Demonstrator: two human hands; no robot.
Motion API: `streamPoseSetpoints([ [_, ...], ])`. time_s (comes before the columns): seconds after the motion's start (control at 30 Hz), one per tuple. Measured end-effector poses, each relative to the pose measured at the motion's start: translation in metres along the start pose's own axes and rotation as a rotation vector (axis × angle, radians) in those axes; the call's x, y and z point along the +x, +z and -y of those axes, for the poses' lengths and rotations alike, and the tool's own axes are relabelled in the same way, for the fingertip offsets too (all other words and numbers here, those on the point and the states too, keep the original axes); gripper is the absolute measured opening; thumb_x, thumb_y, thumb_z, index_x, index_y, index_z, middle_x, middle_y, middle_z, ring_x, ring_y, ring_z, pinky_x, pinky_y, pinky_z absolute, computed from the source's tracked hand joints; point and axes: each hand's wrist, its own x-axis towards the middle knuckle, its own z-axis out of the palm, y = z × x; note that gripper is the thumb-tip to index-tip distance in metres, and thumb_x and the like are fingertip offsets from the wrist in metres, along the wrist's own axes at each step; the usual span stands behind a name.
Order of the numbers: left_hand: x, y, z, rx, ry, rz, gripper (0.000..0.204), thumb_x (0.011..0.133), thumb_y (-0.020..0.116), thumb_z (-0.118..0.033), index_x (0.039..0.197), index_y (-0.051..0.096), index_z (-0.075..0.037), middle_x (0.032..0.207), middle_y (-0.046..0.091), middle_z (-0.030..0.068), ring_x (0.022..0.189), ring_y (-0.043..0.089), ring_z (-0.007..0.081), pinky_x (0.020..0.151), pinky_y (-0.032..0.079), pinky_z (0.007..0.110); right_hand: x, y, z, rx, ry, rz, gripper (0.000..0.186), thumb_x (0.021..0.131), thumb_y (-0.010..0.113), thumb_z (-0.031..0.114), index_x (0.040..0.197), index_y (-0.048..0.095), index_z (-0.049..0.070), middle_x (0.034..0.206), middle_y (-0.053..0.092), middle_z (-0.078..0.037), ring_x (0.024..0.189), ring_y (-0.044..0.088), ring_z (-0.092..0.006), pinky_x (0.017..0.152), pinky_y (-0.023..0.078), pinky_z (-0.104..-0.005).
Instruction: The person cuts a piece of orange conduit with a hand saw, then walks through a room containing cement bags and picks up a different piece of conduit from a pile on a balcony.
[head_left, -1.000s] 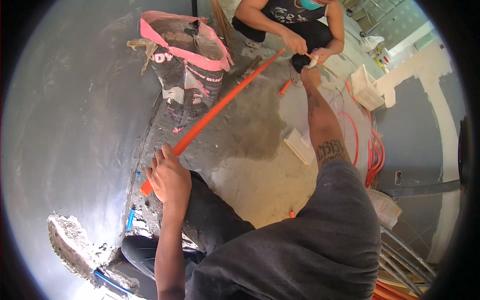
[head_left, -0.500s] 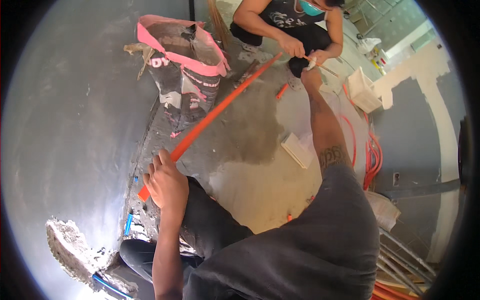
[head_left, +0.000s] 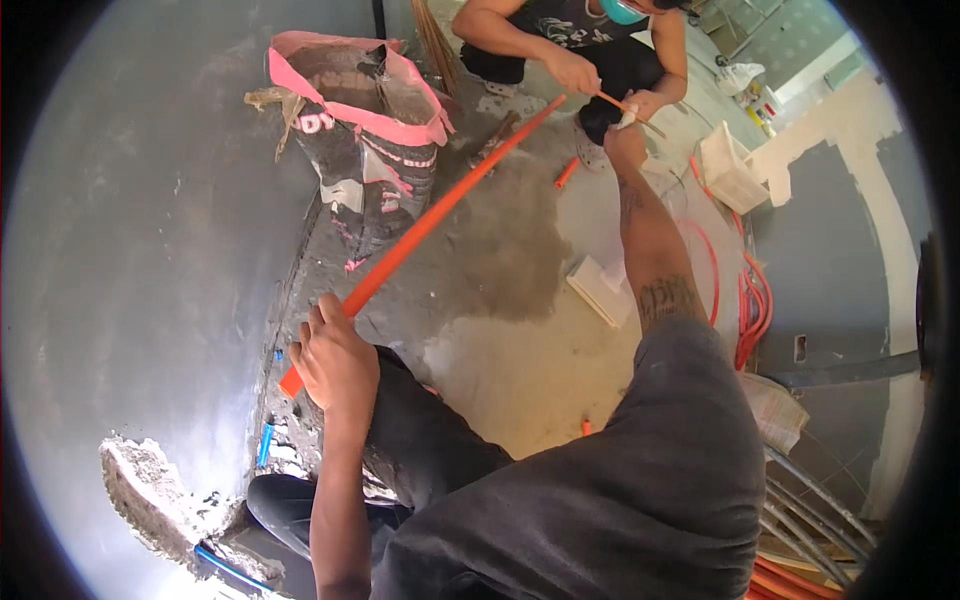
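Note:
My left hand (head_left: pixel 337 358) is wrapped round the lower part of a long orange pipe (head_left: pixel 440 212), which slants up and away to the right. Stretched far forward, my right hand (head_left: pixel 626 146) is closed at a small white piece (head_left: pixel 628 118), whose kind I cannot make out. A co-worker's hand (head_left: pixel 648 103) is right beside it. That person's other hand (head_left: pixel 574 72) grips a thin orange-brown strip (head_left: pixel 612 101) that runs past the white piece. The co-worker squats opposite me, wearing dark clothes and a teal mask (head_left: pixel 622 10).
A black bag with pink edging (head_left: pixel 365 125) stands against the grey wall at left. A short orange piece (head_left: pixel 567 173) and a pale flat block (head_left: pixel 598 292) lie on the floor. At right are a white bin (head_left: pixel 730 172), orange tubing (head_left: pixel 757 300) and metal bars (head_left: pixel 815 515).
The co-worker's hand and the thin strip have shifted slightly. My left hand keeps its grip on the orange pipe, and my right hand stays at the white piece. The view has shifted a little.

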Motion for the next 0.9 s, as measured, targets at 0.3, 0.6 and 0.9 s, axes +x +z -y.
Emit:
streamPoseSetpoints([
  [0.3,-0.003,0.002,0.0,-0.008,-0.011,-0.016,0.012,0.082,0.056,-0.004,0.093,0.052,-0.006,0.091,0.063,0.0115,0.089,0.061,0.0315,0.077,0.043,0.044,0.001,-0.002,-0.008,-0.046,0.003,0.13,0.043,0.083,0.059,0.037,0.107,0.06,0.002,0.104,0.065,-0.021,0.099,0.062,-0.0395,0.084,0.048,-0.048],
  [0.6,-0.002,0.003,0.001,-0.009,0.0,-0.018,0.011,0.083,0.055,-0.004,0.093,0.051,-0.006,0.089,0.062,0.0116,0.09,0.06,0.0322,0.077,0.043,0.045,0.007,0.003,-0.014,0.054,0.053,0.093,0.045,0.082,0.059,0.038,0.107,0.059,0.0,0.103,0.065,-0.023,0.099,0.062,-0.0393,0.084,0.048,-0.0477],
  [0.9,-0.007,0.004,0.003,0.032,0.004,-0.029,0.01,0.083,0.055,-0.005,0.093,0.051,-0.006,0.089,0.062,0.0112,0.089,0.061,0.0312,0.075,0.044,0.044,0.005,-0.005,-0.011,-0.005,-0.02,0.036,0.041,0.083,0.058,0.036,0.101,0.063,0.0,0.095,0.068,-0.022,0.092,0.065,-0.0385,0.08,0.051,-0.0474],
])
